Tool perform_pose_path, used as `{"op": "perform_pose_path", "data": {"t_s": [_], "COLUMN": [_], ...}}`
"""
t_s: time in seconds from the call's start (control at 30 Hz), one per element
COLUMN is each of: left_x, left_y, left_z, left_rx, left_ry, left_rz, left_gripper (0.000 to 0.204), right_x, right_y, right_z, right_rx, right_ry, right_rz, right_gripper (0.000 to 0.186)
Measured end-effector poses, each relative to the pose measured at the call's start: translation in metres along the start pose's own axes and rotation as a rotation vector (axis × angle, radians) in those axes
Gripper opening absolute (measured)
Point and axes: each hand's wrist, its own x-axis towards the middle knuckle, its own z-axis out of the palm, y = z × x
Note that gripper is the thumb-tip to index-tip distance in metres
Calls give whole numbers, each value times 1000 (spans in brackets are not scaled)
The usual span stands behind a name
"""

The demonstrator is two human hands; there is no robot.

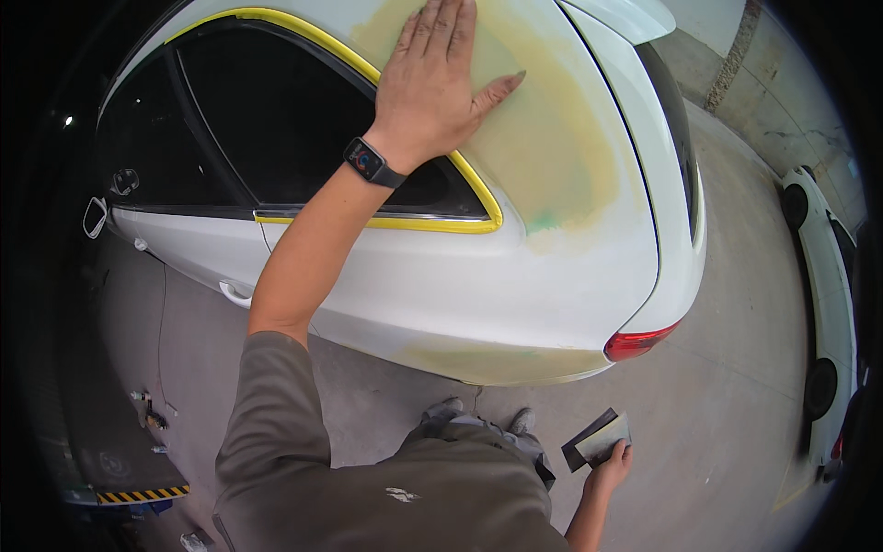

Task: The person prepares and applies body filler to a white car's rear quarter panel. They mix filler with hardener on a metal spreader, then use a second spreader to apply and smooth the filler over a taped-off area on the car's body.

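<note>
My left hand [425, 97] lies flat against the white car's rear quarter panel [570, 253], fingers together and thumb spread out. Beneath and around it is a sanded patch of yellowish body filler [543, 156] with green traces. Yellow masking tape [441, 224] borders the dark rear side window [267, 110], just beside my wrist. Down at the right, away from the car, my right hand [609, 469] grips sandpaper sheets [598, 440], one dark and one pale grey. A second sanded patch [515, 363] shows low on the car's side.
The red tail light [639, 343] sits at the car's rear corner. Another white car [832, 294] is parked at the far right, near a wall [782, 83]. At the lower left, a black-and-yellow striped edge [143, 495] and small items [150, 412] lie on the floor.
</note>
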Motion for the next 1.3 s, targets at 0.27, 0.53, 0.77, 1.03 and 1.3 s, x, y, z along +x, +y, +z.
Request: {"op": "perform_pose_path", "data": {"t_s": [0.27, 0.53, 0.77, 1.03, 1.3], "left_x": [-37, -160, -139, -71, -139], "left_y": [1, 175, 63, -41, 118], "left_z": [-17, -35, -43, -39, -29], "left_rx": [378, -185, 44, 87, 22], "left_ry": [225, -147, 68, 205, 36], "left_rz": [-349, -406, -422, -702, -484], "left_gripper": [68, 98, 90, 95, 93], "right_x": [28, 63, 89, 112, 104], "right_y": [35, 38, 56, 75, 42], "right_z": [-29, -35, -47, -68, -41], "right_rx": [-82, -103, -131, -64, -118], "right_ry": [4, -220, -333, -257, -370], "right_rz": [101, 25, -67, -17, 41], "right_gripper": [45, 36, 35, 35, 33]}}
